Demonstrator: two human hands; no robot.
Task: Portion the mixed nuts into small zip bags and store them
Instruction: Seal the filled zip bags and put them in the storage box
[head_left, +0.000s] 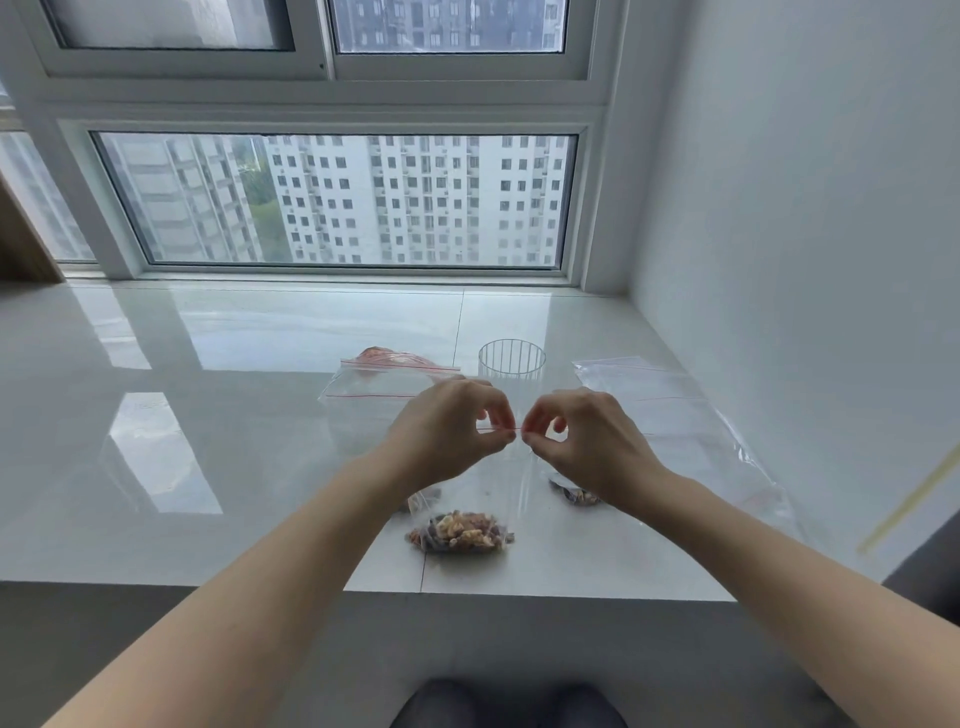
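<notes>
Both forearms come up from the bottom corners of the frame and meet at centre, so I start there. My left hand and right hand sit almost knuckle to knuckle, each with thumb and forefinger pinched on the red zip strip of a small zip bag that hangs between them; the other fingers curl loosely behind. I read this as pressing the seal closed, or working it from the middle, though I cannot tell which.

At the bag's bottom sits a clump of mixed nuts, low at centre frame and resting on the white ledge. I judge the load light but bottom-heavy: the film is thin, limp and slick, so it will fold and swing if held anywhere but the stiffer zip band. That band is the place to hold, with fingertips only, since a hard squeeze lower down could crush the nuts or pop the seal.

Just under my right wrist a second portion peeks out, and a third shows below my left wrist. Beyond the hands, upper centre, stands a ribbed clear glass. To its left lies a larger bag with something reddish behind it, and at right of frame lie empty bags spread flat.
</notes>
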